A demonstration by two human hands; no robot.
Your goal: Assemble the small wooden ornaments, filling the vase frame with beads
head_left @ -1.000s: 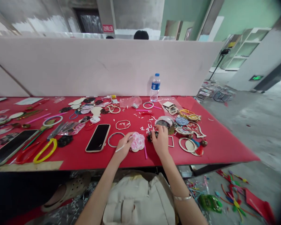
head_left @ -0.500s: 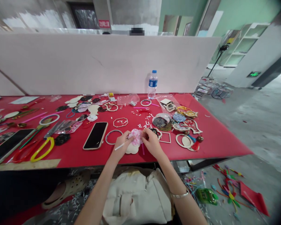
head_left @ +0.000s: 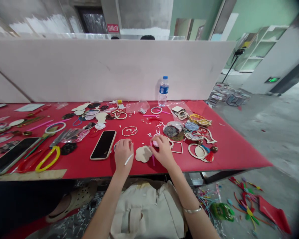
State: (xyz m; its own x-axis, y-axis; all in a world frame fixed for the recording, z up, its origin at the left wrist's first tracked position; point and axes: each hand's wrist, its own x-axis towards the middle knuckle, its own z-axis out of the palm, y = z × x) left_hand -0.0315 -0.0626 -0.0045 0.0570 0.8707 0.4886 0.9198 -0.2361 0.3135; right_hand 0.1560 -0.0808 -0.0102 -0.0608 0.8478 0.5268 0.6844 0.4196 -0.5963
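Note:
My left hand (head_left: 124, 153) lies on the red table (head_left: 229, 149), over a thin ring whose edge shows by the fingers. A small white stick lies across its back or between its fingers. My right hand (head_left: 161, 152) is closed on a pink patterned piece, which shows only at its fingertips. Between the hands lies a pale wooden flower-shaped piece (head_left: 143, 153). A pink stick (head_left: 153, 160) lies under the right hand.
A phone (head_left: 103, 144) lies left of my left hand, and a larger dark screen (head_left: 12, 155) at the far left. Yellow and red loops (head_left: 46, 159), wooden cut-outs (head_left: 201, 132) and a water bottle (head_left: 163, 91) crowd the table. A cream bag (head_left: 149, 212) sits on my lap.
The pink piece came off the wooden flower and went right with my right hand. My left hand moved left, off the flower and onto the ring.

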